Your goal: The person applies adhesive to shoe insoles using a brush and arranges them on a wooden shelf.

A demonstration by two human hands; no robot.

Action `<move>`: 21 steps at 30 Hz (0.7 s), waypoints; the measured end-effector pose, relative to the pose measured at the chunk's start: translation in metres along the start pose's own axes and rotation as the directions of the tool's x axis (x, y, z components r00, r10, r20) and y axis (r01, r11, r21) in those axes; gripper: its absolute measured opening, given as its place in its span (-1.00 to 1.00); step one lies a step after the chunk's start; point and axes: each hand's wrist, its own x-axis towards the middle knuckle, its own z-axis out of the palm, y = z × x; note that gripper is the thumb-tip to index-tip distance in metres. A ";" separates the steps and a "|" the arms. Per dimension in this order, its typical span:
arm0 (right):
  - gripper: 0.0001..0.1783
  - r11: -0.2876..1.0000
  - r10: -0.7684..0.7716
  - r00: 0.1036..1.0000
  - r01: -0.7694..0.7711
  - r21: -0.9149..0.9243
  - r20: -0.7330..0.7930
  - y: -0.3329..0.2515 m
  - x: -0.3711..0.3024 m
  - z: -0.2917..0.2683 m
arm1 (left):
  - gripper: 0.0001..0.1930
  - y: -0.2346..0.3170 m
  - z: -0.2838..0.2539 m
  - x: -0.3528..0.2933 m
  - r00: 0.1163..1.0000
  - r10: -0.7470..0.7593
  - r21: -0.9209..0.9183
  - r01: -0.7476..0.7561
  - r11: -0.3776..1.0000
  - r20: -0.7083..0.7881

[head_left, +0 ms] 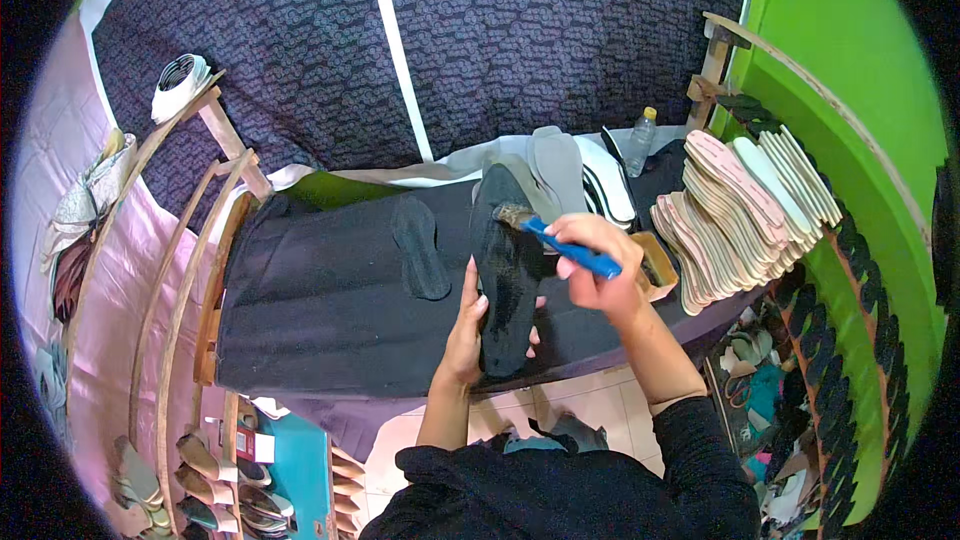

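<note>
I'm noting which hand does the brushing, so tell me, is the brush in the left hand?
No, the right hand holds the blue-handled brush, while the left hand holds the black sole-shaped piece.

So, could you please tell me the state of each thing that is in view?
Left hand: gripping the black sole
Black sole: held, partly glossy
Right hand: closed around the brush
Brush: bristles against the black sole
Smaller sole: lying flat
Table: covered in dark cloth
Bottle: upright, capped
Pale insoles: stacked, leaning
</note>
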 end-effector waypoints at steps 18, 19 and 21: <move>-0.69 0.975 -0.191 0.952 0.155 0.162 0.238 -0.017 0.013 0.004 | -0.42 0.010 -0.011 -0.012 0.999 0.032 -0.011 -0.032 0.999 0.014; -0.68 0.976 -0.179 0.957 0.143 0.164 0.229 -0.010 0.019 0.002 | -0.42 0.011 -0.011 -0.012 0.999 0.033 -0.018 -0.033 0.999 0.029; -0.79 0.985 -0.173 0.978 0.173 0.005 0.114 0.006 0.032 0.006 | -0.43 0.012 -0.008 -0.013 0.999 0.031 -0.004 -0.031 1.000 0.038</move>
